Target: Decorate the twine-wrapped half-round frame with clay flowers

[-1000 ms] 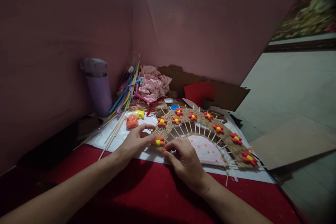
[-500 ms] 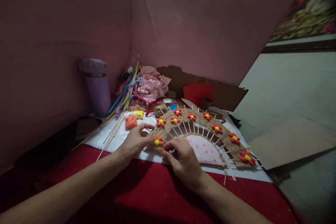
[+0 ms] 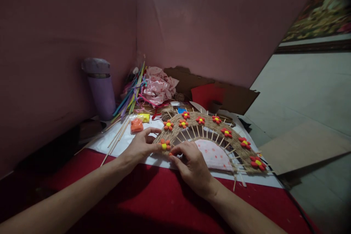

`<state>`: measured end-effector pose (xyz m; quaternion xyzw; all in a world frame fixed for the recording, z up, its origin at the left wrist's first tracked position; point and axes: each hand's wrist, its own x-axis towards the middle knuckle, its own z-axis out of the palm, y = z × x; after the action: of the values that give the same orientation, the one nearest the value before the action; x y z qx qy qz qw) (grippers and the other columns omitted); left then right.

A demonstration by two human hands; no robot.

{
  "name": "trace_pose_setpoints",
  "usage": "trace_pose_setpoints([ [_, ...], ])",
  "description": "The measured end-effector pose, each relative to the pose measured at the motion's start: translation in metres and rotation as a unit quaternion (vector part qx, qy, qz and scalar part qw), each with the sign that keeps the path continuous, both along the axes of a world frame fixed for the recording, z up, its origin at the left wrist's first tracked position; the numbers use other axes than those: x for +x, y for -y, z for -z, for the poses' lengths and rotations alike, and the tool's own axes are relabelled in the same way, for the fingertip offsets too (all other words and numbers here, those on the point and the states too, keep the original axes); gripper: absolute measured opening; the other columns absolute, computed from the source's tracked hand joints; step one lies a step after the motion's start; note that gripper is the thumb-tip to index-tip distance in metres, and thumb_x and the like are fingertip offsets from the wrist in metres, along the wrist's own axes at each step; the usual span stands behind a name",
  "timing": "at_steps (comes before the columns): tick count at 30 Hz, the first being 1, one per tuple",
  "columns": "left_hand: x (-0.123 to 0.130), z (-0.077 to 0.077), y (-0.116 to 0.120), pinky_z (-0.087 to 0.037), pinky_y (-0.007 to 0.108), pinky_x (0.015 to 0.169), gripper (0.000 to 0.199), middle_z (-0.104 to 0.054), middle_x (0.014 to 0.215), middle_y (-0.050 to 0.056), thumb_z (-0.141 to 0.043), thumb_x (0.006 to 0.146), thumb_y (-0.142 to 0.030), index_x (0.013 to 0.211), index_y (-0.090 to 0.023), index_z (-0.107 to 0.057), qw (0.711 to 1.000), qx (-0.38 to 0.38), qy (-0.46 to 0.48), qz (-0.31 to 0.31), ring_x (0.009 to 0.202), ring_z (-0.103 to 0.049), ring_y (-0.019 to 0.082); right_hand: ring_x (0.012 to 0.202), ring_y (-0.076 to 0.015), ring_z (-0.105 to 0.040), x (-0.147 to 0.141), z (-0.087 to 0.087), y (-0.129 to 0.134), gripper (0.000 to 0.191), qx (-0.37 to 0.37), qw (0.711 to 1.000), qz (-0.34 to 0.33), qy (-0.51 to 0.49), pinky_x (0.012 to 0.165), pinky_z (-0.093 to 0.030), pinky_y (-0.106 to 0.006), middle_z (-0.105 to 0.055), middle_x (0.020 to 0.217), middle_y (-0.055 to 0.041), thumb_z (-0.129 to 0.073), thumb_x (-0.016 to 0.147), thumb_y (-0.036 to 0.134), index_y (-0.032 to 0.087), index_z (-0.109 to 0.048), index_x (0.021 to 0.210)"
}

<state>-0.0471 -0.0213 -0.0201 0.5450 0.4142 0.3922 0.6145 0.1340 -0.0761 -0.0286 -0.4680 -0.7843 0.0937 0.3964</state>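
Observation:
A half-round fan of woven twine on thin wooden sticks lies on white paper, with red and orange clay flowers along its band. Pink dotted fabric fills its inner half-circle. My left hand grips the band's left edge, thumb beside an orange flower with a yellow centre. Close by, my right hand has thumb and forefinger pinched on a small orange clay piece at the band's lower left end. The piece is mostly covered by the fingertips.
Orange clay and yellow clay in packets lie left of the fan, near loose wooden sticks. Behind stand a purple tumbler, colourful pipe cleaners and crumpled pink fabric. A red cloth covers the table's front.
Both hands stay almost in place at the fan's left end, the right still pinching the orange piece. The whole view has shifted very slightly.

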Motion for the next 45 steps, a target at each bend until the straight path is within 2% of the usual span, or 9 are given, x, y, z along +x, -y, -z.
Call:
trace_pose_setpoints([
  [7,0.0,-0.014,0.009,-0.044,0.027,0.063,0.046,-0.068,0.076,0.004,-0.066,0.068,-0.037,0.107,-0.016,-0.052,0.999,-0.005,-0.019,-0.029,0.07,-0.065,0.018,0.077,-0.018,-0.05,0.001,0.0,0.001,0.005,0.005,1.0,-0.001,0.002,0.073,-0.037,-0.033,-0.059,0.077,-0.0014,-0.06,0.08,0.016,0.02,-0.057,0.078],
  [11,0.003,-0.01,0.007,-0.042,0.025,0.059,0.048,-0.066,0.067,0.002,-0.07,0.065,-0.033,0.105,-0.015,-0.05,0.999,0.007,-0.011,-0.031,0.063,-0.063,0.016,0.077,-0.0182,-0.05,0.0,0.0,0.0,0.006,0.005,1.0,-0.004,0.005,0.075,-0.037,-0.034,-0.059,0.077,-0.0014,-0.059,0.08,0.016,0.021,-0.057,0.078],
  [18,0.006,-0.007,0.005,-0.043,0.028,0.062,0.047,-0.067,0.071,0.003,-0.069,0.066,-0.034,0.104,-0.016,-0.05,1.0,0.006,-0.01,-0.027,0.066,-0.064,0.018,0.078,-0.0183,-0.051,0.0,0.0,0.0,0.007,0.002,1.0,-0.002,0.004,0.074,-0.037,-0.033,-0.06,0.077,-0.0013,-0.06,0.079,0.015,0.021,-0.058,0.078],
  [21,0.001,-0.007,0.007,-0.042,0.026,0.061,0.04,-0.064,0.071,0.001,-0.062,0.073,-0.036,0.106,-0.016,-0.051,0.997,0.054,-0.042,-0.047,0.066,-0.061,0.016,0.078,-0.0177,-0.051,0.0,0.001,-0.001,0.006,0.004,1.0,0.001,0.0,0.075,-0.037,-0.032,-0.059,0.077,-0.0015,-0.06,0.079,0.015,0.02,-0.058,0.078],
  [24,-0.008,-0.003,0.009,-0.04,0.025,0.06,0.028,-0.061,0.074,0.001,-0.058,0.076,-0.036,0.095,-0.016,-0.057,0.983,0.14,-0.097,-0.074,0.068,-0.057,0.014,0.077,-0.0175,-0.051,0.0,0.001,-0.002,0.007,0.0,1.0,0.002,-0.001,0.074,-0.037,-0.032,-0.059,0.077,-0.0015,-0.06,0.079,0.014,0.02,-0.058,0.077],
  [29,-0.014,0.004,0.013,-0.038,0.024,0.059,0.019,-0.059,0.075,0.0,-0.063,0.072,-0.032,0.082,-0.017,-0.058,0.974,0.18,-0.137,-0.015,0.067,-0.053,0.012,0.076,-0.0174,-0.05,0.001,0.001,-0.002,0.007,0.001,1.0,-0.004,-0.003,0.073,-0.037,-0.032,-0.059,0.075,-0.0013,-0.06,0.079,0.014,0.02,-0.057,0.076],
  [33,-0.009,0.002,0.013,-0.039,0.025,0.065,0.011,-0.059,0.076,0.001,-0.063,0.071,-0.027,0.077,-0.018,-0.061,0.954,0.241,-0.18,-0.018,0.072,-0.052,0.014,0.077,-0.0175,-0.05,0.001,0.001,-0.001,0.007,0.004,1.0,-0.006,0.002,0.073,-0.037,-0.032,-0.06,0.076,-0.0012,-0.06,0.079,0.015,0.02,-0.057,0.077],
  [40,-0.006,0.001,0.011,-0.038,0.024,0.064,0.014,-0.059,0.073,0.0,-0.065,0.071,-0.031,0.073,-0.018,-0.061,0.953,0.247,-0.173,-0.015,0.07,-0.051,0.014,0.077,-0.0179,-0.051,0.001,0.0,-0.001,0.007,0.002,1.0,-0.003,0.005,0.073,-0.037,-0.032,-0.06,0.076,-0.0014,-0.061,0.078,0.014,0.02,-0.057,0.076],
  [45,-0.008,0.006,0.008,-0.037,0.025,0.066,0.016,-0.06,0.074,0.001,-0.064,0.073,-0.035,0.074,-0.019,-0.064,0.935,0.29,-0.203,-0.02,0.073,-0.05,0.015,0.077,-0.0178,-0.051,0.002,0.001,-0.001,0.005,0.006,1.0,0.0,0.016,0.072,-0.037,-0.032,-0.059,0.076,-0.0014,-0.06,0.079,0.017,0.02,-0.057,0.077],
])
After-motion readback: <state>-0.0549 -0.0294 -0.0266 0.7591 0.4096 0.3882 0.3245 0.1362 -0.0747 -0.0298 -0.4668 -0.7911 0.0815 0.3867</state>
